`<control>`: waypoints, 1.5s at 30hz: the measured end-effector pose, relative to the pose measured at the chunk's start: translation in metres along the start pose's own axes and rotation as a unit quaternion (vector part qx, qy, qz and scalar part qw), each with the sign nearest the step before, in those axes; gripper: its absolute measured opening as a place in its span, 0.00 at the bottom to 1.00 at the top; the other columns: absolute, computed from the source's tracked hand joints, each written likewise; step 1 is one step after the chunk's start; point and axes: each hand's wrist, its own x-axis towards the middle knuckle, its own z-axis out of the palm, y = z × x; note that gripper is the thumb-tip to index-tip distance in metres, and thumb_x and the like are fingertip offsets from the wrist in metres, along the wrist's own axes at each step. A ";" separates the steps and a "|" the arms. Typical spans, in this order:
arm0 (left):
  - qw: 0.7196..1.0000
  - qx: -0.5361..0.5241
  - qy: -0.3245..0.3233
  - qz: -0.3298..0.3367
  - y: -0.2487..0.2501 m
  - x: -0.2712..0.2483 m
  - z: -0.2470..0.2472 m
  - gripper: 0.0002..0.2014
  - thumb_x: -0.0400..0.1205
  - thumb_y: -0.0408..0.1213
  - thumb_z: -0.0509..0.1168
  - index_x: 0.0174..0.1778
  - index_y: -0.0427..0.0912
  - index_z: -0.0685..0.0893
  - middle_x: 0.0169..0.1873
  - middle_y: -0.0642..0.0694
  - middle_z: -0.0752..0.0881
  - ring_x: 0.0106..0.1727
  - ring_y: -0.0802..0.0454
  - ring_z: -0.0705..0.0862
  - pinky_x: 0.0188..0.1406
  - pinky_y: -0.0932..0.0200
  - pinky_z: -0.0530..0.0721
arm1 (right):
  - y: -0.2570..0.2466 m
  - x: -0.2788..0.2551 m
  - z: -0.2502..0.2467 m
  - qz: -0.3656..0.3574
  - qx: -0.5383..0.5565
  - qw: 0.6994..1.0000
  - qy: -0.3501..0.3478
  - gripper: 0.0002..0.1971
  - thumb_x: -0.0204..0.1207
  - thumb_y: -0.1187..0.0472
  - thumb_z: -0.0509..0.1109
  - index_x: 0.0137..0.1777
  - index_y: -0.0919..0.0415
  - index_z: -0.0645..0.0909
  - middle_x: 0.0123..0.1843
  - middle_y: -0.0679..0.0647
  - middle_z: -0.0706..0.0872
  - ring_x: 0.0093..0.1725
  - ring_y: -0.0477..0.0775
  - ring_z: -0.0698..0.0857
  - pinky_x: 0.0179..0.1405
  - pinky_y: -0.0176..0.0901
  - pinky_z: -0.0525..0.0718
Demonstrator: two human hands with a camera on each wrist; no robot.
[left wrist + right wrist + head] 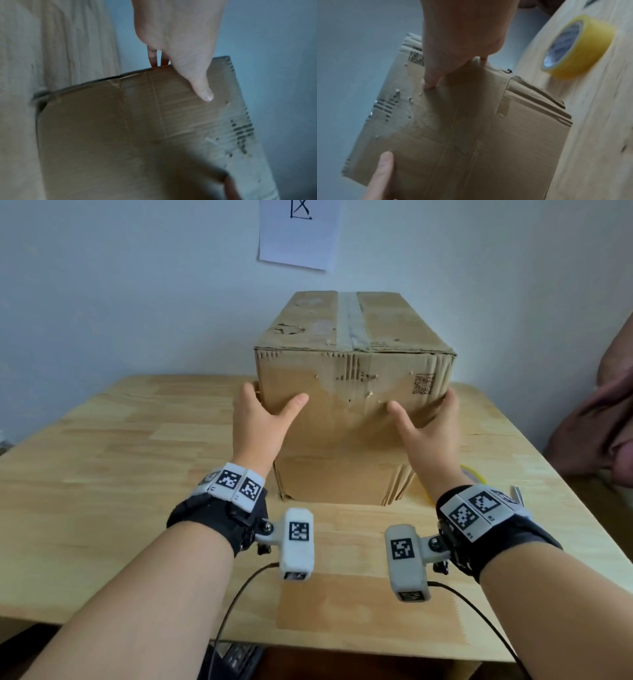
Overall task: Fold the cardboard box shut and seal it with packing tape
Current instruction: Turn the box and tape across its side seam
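A worn brown cardboard box (352,419) stands on the wooden table (102,460), with an old strip of tape (351,320) along its closed top. My left hand (260,419) grips the near left corner, thumb on the front face and fingers round the side. At the near right corner my right hand (428,433) holds it the same way. The left wrist view has my left hand (180,40) on the box (120,128). My right hand (467,33) presses its thumb to the box (471,128). A yellow tape roll (578,46) lies right of the box, half hidden (474,474) behind my right wrist.
A sheet of paper (299,234) hangs on the wall behind the box. Another person's arm (609,412) shows at the right edge. A small metal object (517,494) lies near the tape roll. Bare tabletop stretches left of the box and in front of it.
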 end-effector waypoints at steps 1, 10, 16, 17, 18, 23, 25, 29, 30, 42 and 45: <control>1.000 -0.002 0.007 0.014 0.002 -0.006 0.001 0.37 0.69 0.63 0.72 0.63 0.40 0.71 0.58 0.46 0.75 0.58 0.47 0.78 0.58 0.50 0.81 | 0.001 -0.001 -0.006 -0.006 -0.006 1.000 0.015 0.31 0.69 0.41 0.76 0.66 0.56 0.72 0.58 0.47 0.83 0.56 0.44 0.82 0.57 0.42 0.82; 0.992 -0.067 0.110 -0.003 0.002 -0.025 0.010 0.25 0.76 0.57 0.67 0.48 0.41 0.66 0.51 0.47 0.67 0.53 0.48 0.70 0.63 0.50 0.73 | 0.045 -0.001 -0.062 0.136 -0.288 0.936 -0.150 0.19 0.78 0.60 0.55 0.63 0.64 0.79 0.54 0.57 0.82 0.59 0.60 0.81 0.64 0.51 0.74; 0.990 -0.095 0.075 -0.069 0.004 -0.044 0.027 0.17 0.82 0.51 0.61 0.38 0.44 0.65 0.48 0.46 0.70 0.46 0.50 0.70 0.51 0.53 0.75 | 0.077 -0.018 -0.078 0.111 -0.605 0.699 -0.365 0.17 0.83 0.55 0.57 0.71 0.50 0.72 0.74 0.50 0.72 0.82 0.55 0.57 0.79 0.72 0.38; 0.991 -0.090 0.076 -0.064 0.004 -0.045 0.029 0.17 0.83 0.50 0.60 0.37 0.44 0.65 0.47 0.46 0.70 0.43 0.51 0.70 0.46 0.57 0.72 | 0.081 -0.019 -0.078 0.106 -0.613 0.691 -0.369 0.22 0.83 0.55 0.57 0.77 0.47 0.66 0.81 0.49 0.64 0.84 0.54 0.51 0.78 0.74 0.37; 0.991 -0.091 0.083 -0.054 0.005 -0.046 0.029 0.17 0.83 0.49 0.60 0.34 0.45 0.65 0.44 0.46 0.71 0.39 0.52 0.70 0.41 0.60 0.70 | 0.084 -0.019 -0.078 0.101 -0.617 0.688 -0.370 0.26 0.83 0.54 0.58 0.81 0.46 0.61 0.83 0.48 0.60 0.85 0.55 0.47 0.77 0.75 0.37; 0.988 -0.104 0.116 0.004 0.005 -0.052 0.035 0.20 0.84 0.41 0.60 0.27 0.47 0.62 0.27 0.53 0.67 0.28 0.57 0.65 0.30 0.63 0.65 | 0.087 -0.017 -0.073 0.102 -0.632 0.684 -0.350 0.23 0.82 0.50 0.61 0.77 0.48 0.67 0.73 0.49 0.75 0.76 0.57 0.67 0.77 0.65 0.53; 0.989 -0.116 0.089 0.015 0.006 -0.055 0.038 0.21 0.84 0.41 0.60 0.26 0.46 0.62 0.22 0.51 0.66 0.25 0.54 0.65 0.28 0.59 0.66 | 0.081 -0.017 -0.067 0.093 -0.640 0.685 -0.335 0.11 0.81 0.55 0.61 0.59 0.52 0.80 0.48 0.49 0.82 0.56 0.57 0.78 0.73 0.59 0.62; 0.991 -0.084 -0.096 0.029 0.008 -0.063 0.042 0.19 0.84 0.41 0.59 0.27 0.39 0.73 0.20 0.45 0.77 0.21 0.49 0.75 0.25 0.58 0.75 | 0.055 -0.019 -0.055 0.172 -0.506 0.782 -0.320 0.18 0.78 0.52 0.68 0.31 0.62 0.74 0.27 0.53 0.79 0.32 0.55 0.79 0.62 0.55 0.76; 0.985 -0.058 -0.160 0.037 0.009 -0.064 0.041 0.17 0.84 0.41 0.59 0.30 0.39 0.76 0.22 0.45 0.81 0.22 0.50 0.79 0.26 0.60 0.76 | 0.045 -0.019 -0.054 0.228 -0.404 0.830 -0.310 0.19 0.77 0.55 0.69 0.27 0.63 0.72 0.22 0.54 0.78 0.25 0.53 0.78 0.46 0.46 0.82; 0.858 0.127 -0.469 0.165 0.026 -0.081 0.020 0.41 0.66 0.55 0.76 0.74 0.53 0.69 0.72 0.56 0.69 0.70 0.61 0.68 0.70 0.63 0.66 | -0.022 -0.047 -0.034 0.435 0.022 0.855 -0.282 0.11 0.81 0.56 0.63 0.42 0.62 0.79 0.23 0.55 0.86 0.29 0.54 0.85 0.30 0.42 0.80; 0.851 0.149 -0.467 0.187 0.024 -0.082 0.015 0.49 0.63 0.54 0.80 0.78 0.52 0.62 0.75 0.54 0.62 0.73 0.60 0.64 0.71 0.64 0.62 | -0.028 -0.047 -0.025 0.445 0.078 0.851 -0.267 0.14 0.83 0.54 0.60 0.47 0.64 0.80 0.31 0.56 0.88 0.33 0.54 0.86 0.21 0.36 0.82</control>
